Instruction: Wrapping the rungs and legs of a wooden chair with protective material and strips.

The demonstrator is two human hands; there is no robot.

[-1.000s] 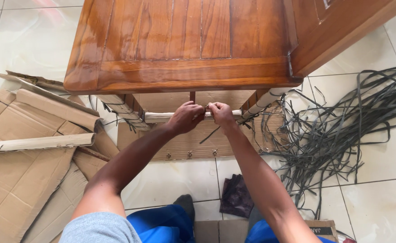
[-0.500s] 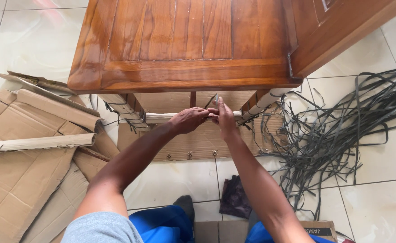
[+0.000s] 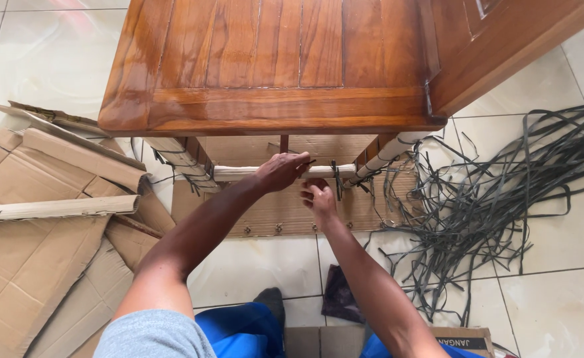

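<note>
Since prev. frame: right hand (image 3: 318,197) has dropped off the wrapped rail and now sits just below it; left hand (image 3: 280,171) unchanged, on the rail.

Item 1 – pale paper-wrapped horizontal wooden rail (image 3: 239,173), running betw. the two front legs under the table edge. Left hand wraps over it near mid-span, fingers curled round it in a firm grasp. Black strap band (image 3: 335,179) tied round the rail just right of that hand.

Item 2 – right hand: below rail, in front of the flat brown corrugated cardboard sheet (image 3: 285,212) lying on the floor under the table. Fingers loosely bent, thumb up toward rail; whether they pinch anything – cannot tell, too small.

Item 3 – glossy reddish-brown varnished wooden table (image 3: 265,66), plank top w/ framed border, seen from above. Legs wrapped in pale paper: left leg (image 3: 179,156), right leg (image 3: 391,149), both w/ black strapping bits.

Item 4 – tangled heap of black plastic strapping bands (image 3: 504,192), on floor right of table, spreading wide.

Item 5 – pile of torn brown cardboard pieces (image 3: 33,252), floor left, incl. a rolled cardboard edge strip (image 3: 53,208).

Item 6 – dark cloth scrap (image 3: 339,297) on floor near person's knees.

Item 7 – glossy cream floor tiles (image 3: 557,292).

Person: grey sleeve, blue trousers, crouched at table front.
</note>
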